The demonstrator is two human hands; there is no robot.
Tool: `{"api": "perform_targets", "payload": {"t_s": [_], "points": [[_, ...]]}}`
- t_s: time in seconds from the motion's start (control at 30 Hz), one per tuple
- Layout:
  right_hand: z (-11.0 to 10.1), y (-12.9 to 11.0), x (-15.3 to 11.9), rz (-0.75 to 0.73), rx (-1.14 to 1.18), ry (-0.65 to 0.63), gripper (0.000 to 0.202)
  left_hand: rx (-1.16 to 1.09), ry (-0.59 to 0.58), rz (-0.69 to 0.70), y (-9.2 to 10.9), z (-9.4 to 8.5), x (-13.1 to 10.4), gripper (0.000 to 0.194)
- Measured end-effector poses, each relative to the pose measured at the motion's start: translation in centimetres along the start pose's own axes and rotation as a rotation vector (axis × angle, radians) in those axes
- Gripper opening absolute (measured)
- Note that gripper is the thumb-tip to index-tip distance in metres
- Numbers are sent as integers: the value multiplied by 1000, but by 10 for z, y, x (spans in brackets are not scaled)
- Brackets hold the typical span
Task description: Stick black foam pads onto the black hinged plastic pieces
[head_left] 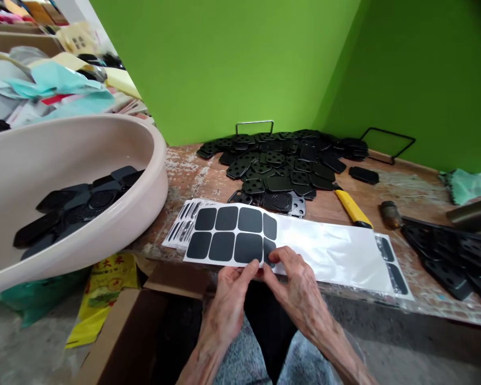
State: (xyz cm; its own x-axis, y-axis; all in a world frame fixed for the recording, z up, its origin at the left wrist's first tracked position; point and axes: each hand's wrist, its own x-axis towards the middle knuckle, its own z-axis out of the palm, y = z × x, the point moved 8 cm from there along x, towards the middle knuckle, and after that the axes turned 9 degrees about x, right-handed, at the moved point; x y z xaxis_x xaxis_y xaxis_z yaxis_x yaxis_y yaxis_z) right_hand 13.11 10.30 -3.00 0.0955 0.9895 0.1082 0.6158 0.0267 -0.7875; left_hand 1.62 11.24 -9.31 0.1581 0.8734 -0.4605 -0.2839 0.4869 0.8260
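Observation:
A white sheet of dark grey rounded-square stickers lies along the near edge of the bench. My left hand pinches the sheet's front edge between thumb and fingers. Just to its right, my right hand has thumb and index finger closed at a dark sticker by the bare part of the sheet. The sticker column there looks narrowed, as if the sheet bends. Bare white backing stretches away to the right. More sticker sheets show underneath at both ends.
Behind the sheet lies a heap of black plastic plates. A yellow-handled cutter and a small brown bottle stand to the right, beside more black parts. At left, a pale basin holds black pieces. An open cardboard box sits below.

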Motion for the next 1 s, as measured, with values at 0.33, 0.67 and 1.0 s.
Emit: {"api": "perform_targets", "payload": {"t_s": [0.33, 0.67, 1.0], "points": [[2, -1, 4, -12, -32, -75, 3, 143, -51, 43, -3, -11, 2, 18], [-13, 25, 10, 205, 303, -135, 18, 49, 41, -61, -10, -14, 3, 20], [-89, 53, -10, 176, 59, 205, 19, 443, -330, -356, -18, -5, -25, 54]]}}
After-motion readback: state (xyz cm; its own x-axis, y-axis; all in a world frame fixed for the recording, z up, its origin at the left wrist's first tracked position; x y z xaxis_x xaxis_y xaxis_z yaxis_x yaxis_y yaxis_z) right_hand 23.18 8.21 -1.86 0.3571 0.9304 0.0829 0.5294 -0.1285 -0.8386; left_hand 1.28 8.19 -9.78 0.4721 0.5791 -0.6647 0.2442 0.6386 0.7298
